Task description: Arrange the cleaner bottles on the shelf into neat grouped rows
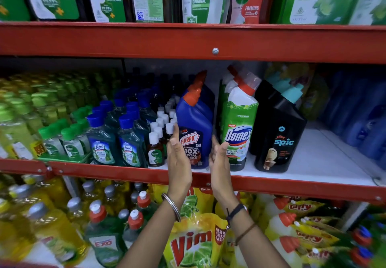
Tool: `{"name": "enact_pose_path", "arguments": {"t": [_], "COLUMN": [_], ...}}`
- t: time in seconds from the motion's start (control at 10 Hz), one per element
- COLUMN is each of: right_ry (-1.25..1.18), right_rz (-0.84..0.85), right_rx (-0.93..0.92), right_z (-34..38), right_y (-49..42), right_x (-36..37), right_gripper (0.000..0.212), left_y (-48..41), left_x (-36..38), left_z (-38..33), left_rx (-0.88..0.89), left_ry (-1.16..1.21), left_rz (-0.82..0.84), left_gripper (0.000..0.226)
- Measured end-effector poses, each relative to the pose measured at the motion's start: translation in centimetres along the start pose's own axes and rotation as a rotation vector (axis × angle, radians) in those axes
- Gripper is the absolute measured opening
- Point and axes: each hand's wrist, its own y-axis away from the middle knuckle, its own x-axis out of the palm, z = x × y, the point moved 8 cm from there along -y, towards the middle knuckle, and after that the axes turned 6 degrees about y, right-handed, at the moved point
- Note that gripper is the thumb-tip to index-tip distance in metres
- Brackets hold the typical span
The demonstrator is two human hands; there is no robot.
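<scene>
A blue Harpic bottle (195, 125) with an orange cap stands upright at the front of the middle shelf (313, 163), more blue ones behind it. My left hand (177, 154) presses flat against its left side. My right hand (219, 157) rests against its right side, fingers spread. To the right stands a green-and-white Domex bottle (239, 125) with a red cap, heading its own row. Further right are black Spic bottles (281, 136) with teal caps.
Small brown Dettol bottles (155, 152) and blue-capped Lizol bottles (129, 144) crowd the shelf left of the Harpic. Bare white shelf lies right of the Spic bottles, then blue bottles (363, 117). Dettol packs fill the shelf above; Vim pouches (194, 240) and Exo bottles sit below.
</scene>
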Motion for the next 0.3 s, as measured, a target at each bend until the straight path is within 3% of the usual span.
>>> {"name": "enact_pose_path", "arguments": {"t": [0.2,0.3], "right_ry": [0.073,0.252], "right_rz": [-0.007,-0.082], "right_rx": [0.011,-0.087], "right_z": [0.8,2.4], "right_y": [0.4,1.8], "right_x": [-0.2,-1.6], "right_gripper": [0.095,0.059], "left_y": [0.4,1.6], "left_x": [-0.1,-0.3], "left_z": [-0.8,-2.1], "left_rx": [0.012,0.143], "left_ry": [-0.034,-0.119], "left_rz": [0.013,-0.080], "left_gripper": [0.081,0.053]}}
